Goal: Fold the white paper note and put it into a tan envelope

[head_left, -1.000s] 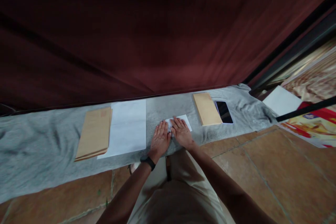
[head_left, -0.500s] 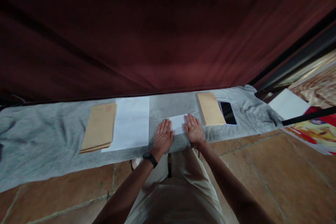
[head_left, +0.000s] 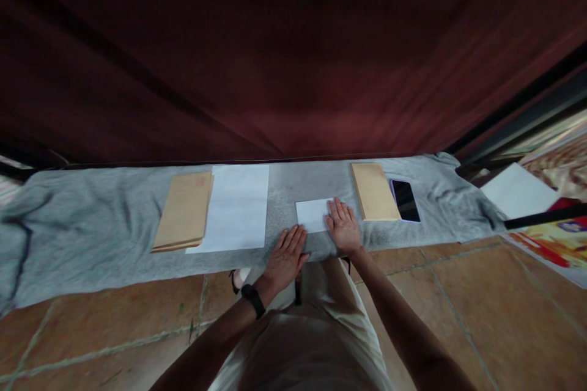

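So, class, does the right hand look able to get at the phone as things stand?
Probably yes: the right-side brown envelopes lie between the right hand and the phone, but they are low and flat, and the phone's dark screen shows uncovered.

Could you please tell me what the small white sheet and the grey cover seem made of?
The small white sheet looks like matte paper: flat, thin, crisp-edged, without shine. The grey cover seems a soft, fuzzy fabric, perhaps fleece, judging by its creases and drape.
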A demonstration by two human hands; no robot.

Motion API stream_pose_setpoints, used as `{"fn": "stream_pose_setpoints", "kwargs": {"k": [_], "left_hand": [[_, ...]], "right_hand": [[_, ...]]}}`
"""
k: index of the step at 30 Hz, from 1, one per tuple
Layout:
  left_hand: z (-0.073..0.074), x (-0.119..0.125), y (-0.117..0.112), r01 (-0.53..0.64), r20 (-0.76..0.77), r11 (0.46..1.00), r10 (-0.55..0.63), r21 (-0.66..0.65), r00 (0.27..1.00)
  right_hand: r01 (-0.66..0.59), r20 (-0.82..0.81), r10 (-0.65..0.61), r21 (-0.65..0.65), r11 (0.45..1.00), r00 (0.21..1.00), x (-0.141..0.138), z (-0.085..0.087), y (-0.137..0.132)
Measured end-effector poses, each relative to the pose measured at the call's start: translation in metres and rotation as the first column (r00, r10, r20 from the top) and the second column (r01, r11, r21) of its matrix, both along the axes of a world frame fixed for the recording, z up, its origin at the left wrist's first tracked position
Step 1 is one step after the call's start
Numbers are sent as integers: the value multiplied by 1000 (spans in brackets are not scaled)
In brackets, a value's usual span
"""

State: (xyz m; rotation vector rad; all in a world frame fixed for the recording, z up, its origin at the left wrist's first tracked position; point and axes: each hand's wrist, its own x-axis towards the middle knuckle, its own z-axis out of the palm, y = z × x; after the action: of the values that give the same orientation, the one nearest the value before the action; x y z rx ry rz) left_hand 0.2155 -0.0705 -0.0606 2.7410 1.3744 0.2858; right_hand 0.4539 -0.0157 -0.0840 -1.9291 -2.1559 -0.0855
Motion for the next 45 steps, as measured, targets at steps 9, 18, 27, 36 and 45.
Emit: {"fn": "stream_pose_setpoints", "kwargs": {"k": [9,18,27,36,45], "left_hand": [[6,-1,-5,-1,-7,1000,1,-7,1000],[9,-14,1,-118,104,993,118,-2,988],[35,-121,46,-726,146,681,712,92,687],[43,-227,64,-953,12,261,965,-155,262],[43,-234,60,-958,77,239,970,-161,229]], "right_hand": [[-1,-5,1,28,1000,1000,0,-3,0],[-3,-10,4,37,999,1000,0,-3,-1],[0,-9,1,44,999,1000,0,-6,-1],[-10,13,9,75,997,1000,2,-11,-1],[-2,17,1,57,998,1000,2,-11,0]]}}
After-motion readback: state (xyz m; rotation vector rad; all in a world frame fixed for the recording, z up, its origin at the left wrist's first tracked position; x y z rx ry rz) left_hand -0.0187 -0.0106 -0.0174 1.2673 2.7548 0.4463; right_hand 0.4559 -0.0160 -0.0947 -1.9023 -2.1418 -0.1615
